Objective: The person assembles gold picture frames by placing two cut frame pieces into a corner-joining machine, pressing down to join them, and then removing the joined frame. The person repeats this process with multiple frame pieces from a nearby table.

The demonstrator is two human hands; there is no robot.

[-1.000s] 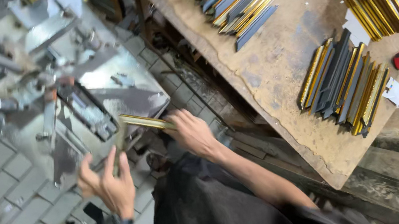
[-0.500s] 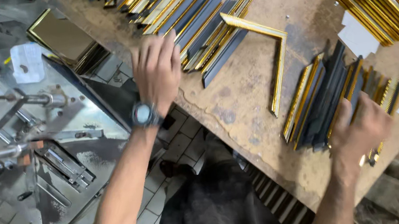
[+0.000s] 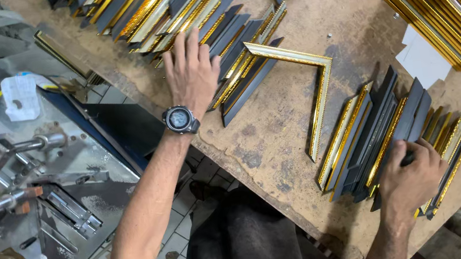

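A person's left hand, wristwatch on the wrist, lies flat on a row of gold-and-dark frame mouldings on a worn wooden tabletop. The right hand grips a piece in a second stack. Between them rests a joined gold corner piece.

Frame moulding strips at 12 o'clock: glossy gold faces, matt dark-grey backs. Joined L-corner: shiny gold, beaded. Bench top: rough, stained bare wood. Machine at 9 o'clock: dull scuffed metal. Watch: glossy face.
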